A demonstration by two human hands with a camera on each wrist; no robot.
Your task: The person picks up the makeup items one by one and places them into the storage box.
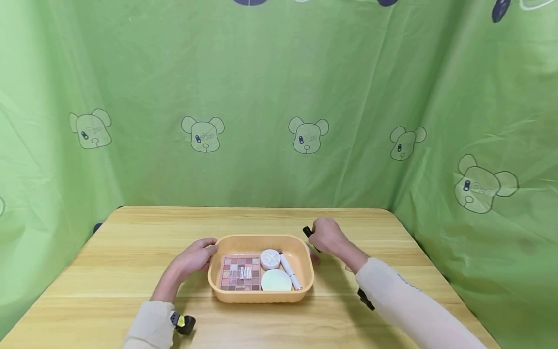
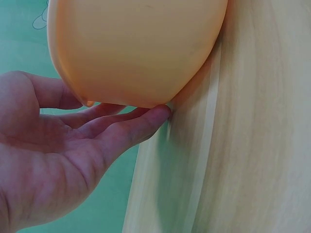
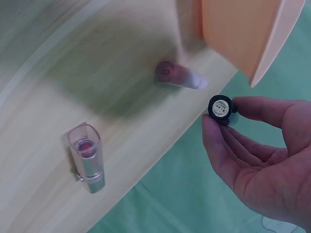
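A peach plastic basket (image 1: pixel 261 296) holds a pink eyeshadow palette (image 1: pixel 241 273), a small round white case (image 1: pixel 270 259) with a star pattern, a pale round compact (image 1: pixel 276 280) and a white tube (image 1: pixel 290 272). At its left end, my left hand (image 1: pixel 197 257) grips the rim, with fingers against the outer wall (image 2: pixel 136 53). My right hand (image 1: pixel 328 236) is beyond the basket's right end and pinches a black cosmetic tube (image 3: pixel 220 108) between thumb and fingers. The tube's round labelled end faces the right wrist camera.
Beneath the right hand, a clear-capped lipstick (image 3: pixel 87 158) and a pinkish tube with a dark end (image 3: pixel 180 76) are on the wooden table (image 1: pixel 144 271). A green curtain (image 1: pixel 257 179) with bear-head drawings hangs behind and along both sides.
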